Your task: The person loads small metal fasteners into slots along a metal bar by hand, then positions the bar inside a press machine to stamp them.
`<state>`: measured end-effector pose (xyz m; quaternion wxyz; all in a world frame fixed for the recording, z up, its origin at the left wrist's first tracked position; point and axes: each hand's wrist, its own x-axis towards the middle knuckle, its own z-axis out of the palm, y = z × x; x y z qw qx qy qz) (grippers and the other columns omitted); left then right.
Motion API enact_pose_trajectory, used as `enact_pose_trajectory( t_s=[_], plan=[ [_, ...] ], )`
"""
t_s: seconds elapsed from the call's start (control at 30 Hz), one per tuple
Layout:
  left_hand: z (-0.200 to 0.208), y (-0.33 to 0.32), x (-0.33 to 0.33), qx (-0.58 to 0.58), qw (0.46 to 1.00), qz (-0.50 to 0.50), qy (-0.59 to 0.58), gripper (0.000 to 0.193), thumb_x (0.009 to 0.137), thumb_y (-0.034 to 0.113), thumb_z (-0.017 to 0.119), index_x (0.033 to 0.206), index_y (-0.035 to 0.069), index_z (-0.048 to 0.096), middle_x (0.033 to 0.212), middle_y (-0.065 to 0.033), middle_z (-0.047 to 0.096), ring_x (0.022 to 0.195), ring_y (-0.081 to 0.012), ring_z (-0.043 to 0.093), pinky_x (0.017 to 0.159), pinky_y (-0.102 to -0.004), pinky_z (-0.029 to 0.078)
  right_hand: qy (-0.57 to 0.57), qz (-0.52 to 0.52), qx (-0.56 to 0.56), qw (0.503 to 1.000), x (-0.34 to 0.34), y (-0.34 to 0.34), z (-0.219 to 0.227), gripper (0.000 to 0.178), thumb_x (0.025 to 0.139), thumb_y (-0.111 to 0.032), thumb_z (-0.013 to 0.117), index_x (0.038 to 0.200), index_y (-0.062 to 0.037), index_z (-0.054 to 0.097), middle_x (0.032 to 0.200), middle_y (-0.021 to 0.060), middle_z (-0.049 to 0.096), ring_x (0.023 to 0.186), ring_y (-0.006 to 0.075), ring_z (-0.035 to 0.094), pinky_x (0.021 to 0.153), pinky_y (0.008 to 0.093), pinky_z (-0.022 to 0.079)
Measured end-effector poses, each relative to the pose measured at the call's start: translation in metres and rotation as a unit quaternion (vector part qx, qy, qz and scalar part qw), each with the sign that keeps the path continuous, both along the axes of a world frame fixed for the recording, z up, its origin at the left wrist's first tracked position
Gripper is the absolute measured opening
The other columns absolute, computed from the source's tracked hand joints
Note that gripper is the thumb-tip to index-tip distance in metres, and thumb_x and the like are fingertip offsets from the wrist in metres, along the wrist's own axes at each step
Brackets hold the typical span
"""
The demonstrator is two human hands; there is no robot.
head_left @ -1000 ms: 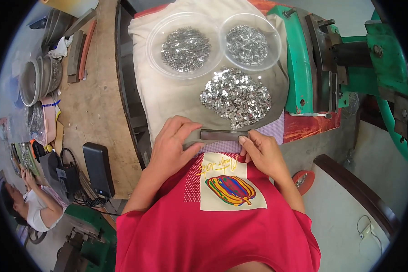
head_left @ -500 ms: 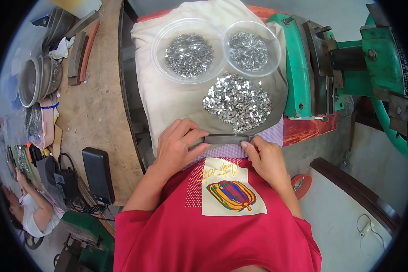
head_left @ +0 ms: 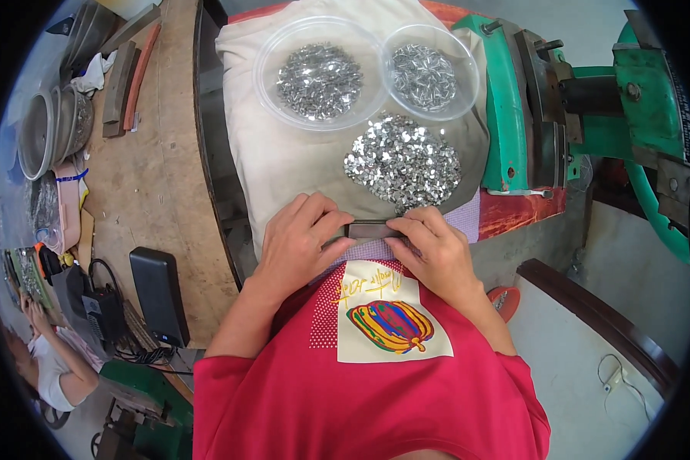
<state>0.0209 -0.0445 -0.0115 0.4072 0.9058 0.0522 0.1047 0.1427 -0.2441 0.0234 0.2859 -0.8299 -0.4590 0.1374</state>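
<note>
A dark grey, narrow metal bar lies crosswise close to my body. My left hand pinches its left end between thumb and fingers. On the other side my right hand grips it the same way, its fingertips near the bar's middle. Just beyond the bar is a heap of small shiny metal pieces on a beige cloth. Behind the heap stand two clear round tubs: a larger one with small metal bits and a smaller one with thin metal pins.
At right stands a green machine with a clamp-like head. A wooden bench on the left bears a black box-shaped device, stacked grey bowls and metal bars. Another person works at far left. An orange bowl is low right.
My right hand has slid left along the bar, from its right end toward the middle, with its fingers now bent over the top. My left hand keeps its grip. The view has shifted slightly.
</note>
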Motion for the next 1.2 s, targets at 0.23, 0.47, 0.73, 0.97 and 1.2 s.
enact_pose_trajectory(
  t_s=[0.23,0.47,0.73,0.97,1.2],
  plan=[
    [0.0,-0.001,-0.003,-0.005,1.0,0.004,0.016,0.033,0.068,0.018,0.084,0.096,0.008,0.071,0.093,-0.0064,0.061,0.084,-0.0269,0.06,0.07,-0.038,0.05,0.031,-0.159,0.068,0.984,0.01,-0.054,-0.002,0.028,0.075,0.002,0.08,0.101,-0.0018,0.071,0.098,0.0077,0.064,0.064,0.0109,0.06,0.057,0.0248,0.05],
    [0.0,0.001,-0.004,-0.028,0.999,0.003,0.017,0.037,0.069,0.02,0.084,0.099,0.006,0.069,0.096,-0.0092,0.062,0.087,-0.0299,0.06,0.073,-0.0397,0.05,-0.05,-0.191,0.049,0.979,0.015,-0.07,-0.012,0.027,0.074,0.002,0.081,0.099,-0.0004,0.071,0.092,0.009,0.065,0.062,0.013,0.058,0.055,0.0261,0.048],
    [0.004,0.007,-0.004,-0.076,0.996,-0.004,0.055,0.041,0.071,0.018,0.084,0.107,0.006,0.067,0.105,-0.0123,0.061,0.097,-0.0331,0.061,0.081,-0.0406,0.05,-0.075,0.008,0.043,0.996,0.013,0.004,0.0,0.041,0.065,-0.021,0.087,0.102,-0.0086,0.072,0.094,0.0066,0.064,0.089,0.0275,0.06,0.078,0.0396,0.048],
    [0.012,0.012,-0.007,-0.129,0.988,0.007,0.083,0.035,0.077,0.014,0.08,0.109,0.006,0.066,0.108,-0.0118,0.06,0.1,-0.0315,0.061,0.085,-0.0393,0.051,-0.068,0.121,-0.011,0.99,0.019,0.022,-0.006,0.037,0.069,-0.022,0.084,0.102,-0.0104,0.071,0.094,0.0029,0.062,0.09,0.0234,0.059,0.077,0.037,0.045],
    [0.018,0.012,-0.001,-0.305,0.938,0.057,0.155,0.018,0.096,0.013,0.064,0.109,0.002,0.064,0.092,-0.0106,0.065,0.076,-0.0169,0.066,0.07,-0.0317,0.054,-0.075,0.178,0.026,0.981,0.027,0.025,0.007,0.032,0.071,-0.016,0.081,0.1,-0.0079,0.07,0.09,0.0024,0.062,0.085,0.0225,0.059,0.075,0.0361,0.045]
  ],
)
